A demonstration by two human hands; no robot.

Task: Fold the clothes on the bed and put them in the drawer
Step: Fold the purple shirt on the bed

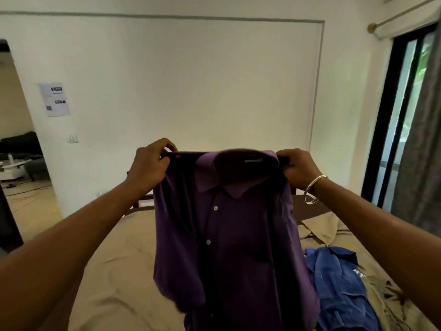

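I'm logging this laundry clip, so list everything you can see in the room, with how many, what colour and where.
purple shirt: one, purple with pale buttons, held up by its shoulders above the bed, hanging unfolded
blue garment: one, blue with white lettering, lying crumpled on the bed at right
bed: one, tan sheet, spread across the lower view
paper notice: one, white, on the wall at left
wall switch: one, white, below the notice
curtain: one, grey, at the right edge beside a dark-framed glass door
bangle: one, silver, on the right wrist
left hand: grips the shirt's left shoulder
right hand: grips the shirt's right shoulder
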